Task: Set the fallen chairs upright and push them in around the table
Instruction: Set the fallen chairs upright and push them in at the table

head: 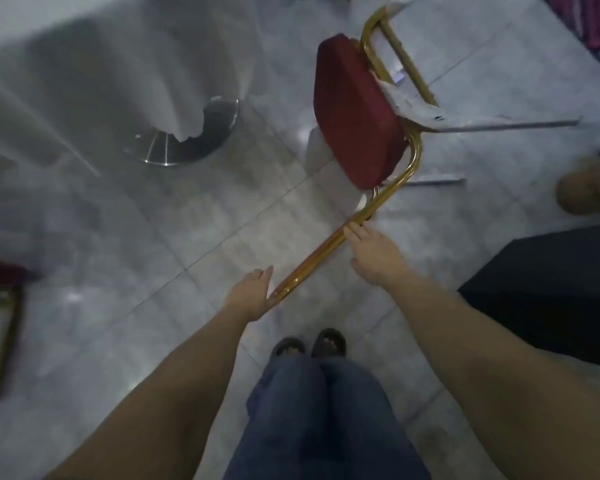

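A chair with a dark red seat cushion (357, 109) and a gold metal frame (319, 252) lies tipped on its side on the grey tiled floor, its grey legs pointing right. My left hand (250, 296) touches the near end of the gold back rail, fingers extended. My right hand (371, 251) rests on the same rail higher up, fingers curling over it. The table (84, 74) with a long white cloth stands at the upper left, its round metal base (187, 136) showing below the cloth.
Part of a second red and gold chair (0, 306) shows at the left edge. A black cloth-covered object (551, 289) stands at the right. Another person's foot (586, 185) is at the right edge. My own feet (309, 344) stand just behind the chair.
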The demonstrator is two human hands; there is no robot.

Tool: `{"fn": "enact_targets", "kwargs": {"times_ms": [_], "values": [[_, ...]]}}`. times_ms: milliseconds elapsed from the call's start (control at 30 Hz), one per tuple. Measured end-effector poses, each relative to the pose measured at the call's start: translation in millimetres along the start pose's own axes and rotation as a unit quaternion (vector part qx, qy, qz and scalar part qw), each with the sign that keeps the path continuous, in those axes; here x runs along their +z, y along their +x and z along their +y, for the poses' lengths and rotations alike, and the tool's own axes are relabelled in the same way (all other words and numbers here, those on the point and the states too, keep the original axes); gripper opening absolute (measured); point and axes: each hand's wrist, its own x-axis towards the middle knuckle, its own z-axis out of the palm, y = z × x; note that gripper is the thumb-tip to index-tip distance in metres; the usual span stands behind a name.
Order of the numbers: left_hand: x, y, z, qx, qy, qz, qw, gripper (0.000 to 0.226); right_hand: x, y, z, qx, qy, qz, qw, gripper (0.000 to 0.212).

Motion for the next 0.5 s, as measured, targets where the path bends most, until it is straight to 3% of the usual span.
{"fn": "enact_targets", "kwargs": {"times_ms": [167, 333, 500], "values": [[57.4, 52.0, -0.3, -0.014, -0.017, -0.016, 1.0, 0.085, 56.3, 38.0, 6.4, -0.025, -0.029, -0.011, 0.999, 0.069], [83.2, 70.9, 0.4, -0.033, -0.085, 0.077, 0.993, 0.026, 85.7, 47.3, 16.8, -0.04, -0.039, 0.015, 0.998, 0.074], [65.6, 50.7, -4.3, -0.026, -0.092, 0.133, 0.987, 0.017, 65.9, 36.3, 7.3, -0.041, -0.055, 0.013, 0.998, 0.08]]}}
